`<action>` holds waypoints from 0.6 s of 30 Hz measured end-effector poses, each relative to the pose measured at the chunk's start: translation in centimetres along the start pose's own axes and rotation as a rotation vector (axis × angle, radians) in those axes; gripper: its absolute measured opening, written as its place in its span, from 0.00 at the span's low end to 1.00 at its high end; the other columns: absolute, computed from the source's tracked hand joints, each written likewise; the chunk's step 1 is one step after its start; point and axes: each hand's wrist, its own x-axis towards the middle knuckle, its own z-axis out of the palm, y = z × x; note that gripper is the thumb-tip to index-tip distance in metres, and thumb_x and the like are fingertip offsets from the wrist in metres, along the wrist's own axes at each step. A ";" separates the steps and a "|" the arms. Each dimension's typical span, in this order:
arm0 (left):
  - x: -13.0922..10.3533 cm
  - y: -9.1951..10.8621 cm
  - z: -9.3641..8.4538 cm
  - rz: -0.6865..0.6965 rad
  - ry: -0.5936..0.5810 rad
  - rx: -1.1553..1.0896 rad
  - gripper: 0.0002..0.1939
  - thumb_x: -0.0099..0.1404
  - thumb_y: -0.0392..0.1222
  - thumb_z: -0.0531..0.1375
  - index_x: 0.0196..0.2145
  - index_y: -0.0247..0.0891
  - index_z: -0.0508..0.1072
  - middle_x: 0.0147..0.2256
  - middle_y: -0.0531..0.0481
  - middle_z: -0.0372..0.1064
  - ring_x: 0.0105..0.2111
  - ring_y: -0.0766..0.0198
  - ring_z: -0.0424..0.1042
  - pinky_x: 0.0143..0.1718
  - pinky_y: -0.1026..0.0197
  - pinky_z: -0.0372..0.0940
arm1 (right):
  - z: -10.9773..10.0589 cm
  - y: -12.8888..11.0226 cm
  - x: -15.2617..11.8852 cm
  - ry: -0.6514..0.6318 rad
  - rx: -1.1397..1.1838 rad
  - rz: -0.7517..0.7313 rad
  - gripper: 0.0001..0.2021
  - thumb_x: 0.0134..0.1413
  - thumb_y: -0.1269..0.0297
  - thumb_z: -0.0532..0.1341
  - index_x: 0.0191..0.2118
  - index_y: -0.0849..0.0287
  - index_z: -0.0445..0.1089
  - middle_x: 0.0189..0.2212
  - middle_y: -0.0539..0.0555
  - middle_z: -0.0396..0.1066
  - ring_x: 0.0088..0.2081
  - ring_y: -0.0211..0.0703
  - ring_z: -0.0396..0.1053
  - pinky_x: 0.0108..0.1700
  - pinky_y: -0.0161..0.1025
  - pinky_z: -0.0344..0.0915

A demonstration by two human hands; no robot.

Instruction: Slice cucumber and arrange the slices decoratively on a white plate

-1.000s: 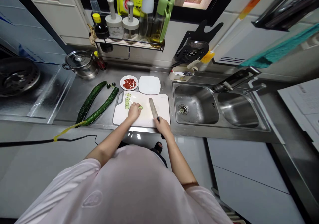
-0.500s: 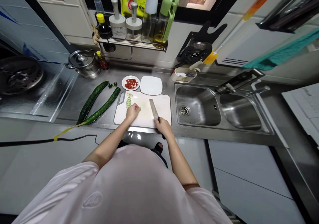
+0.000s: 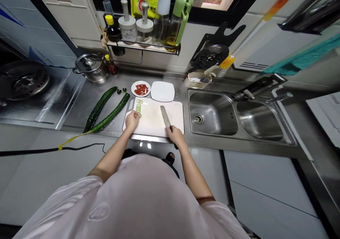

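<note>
Slicing looked only partly done: a short row of cucumber slices lay along the left side of the white cutting board, some overlapping. Two long cucumbers lay on the steel counter left of the board, not cut into rounds, so most of the cutting seemed left. Two small dark green pieces near their far ends were probably trimmed tips. Left hand was at the near end of the row, fingertips bunched; couldn't tell if a slice was pinched between them. Right hand was closed round the handle of the knife, blade over the board, well apart from the slices. Chopped red pieces sat on a round plate behind the board, apparently finished.
</note>
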 end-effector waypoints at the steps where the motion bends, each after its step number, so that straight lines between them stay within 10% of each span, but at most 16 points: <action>1: 0.0 -0.1 -0.1 -0.002 -0.001 0.008 0.05 0.60 0.41 0.57 0.35 0.42 0.69 0.30 0.53 0.71 0.32 0.64 0.69 0.34 0.63 0.57 | -0.1 0.0 0.0 -0.005 -0.002 0.003 0.25 0.64 0.46 0.43 0.48 0.59 0.67 0.43 0.62 0.72 0.46 0.50 0.69 0.43 0.39 0.60; 18: 1.3 0.8 -1.2 0.051 0.029 0.087 0.11 0.62 0.45 0.56 0.42 0.41 0.71 0.38 0.47 0.70 0.40 0.59 0.68 0.41 0.61 0.60 | -0.5 -0.4 0.0 -0.025 -0.015 0.000 0.24 0.65 0.47 0.42 0.47 0.59 0.66 0.43 0.62 0.72 0.46 0.50 0.69 0.43 0.39 0.60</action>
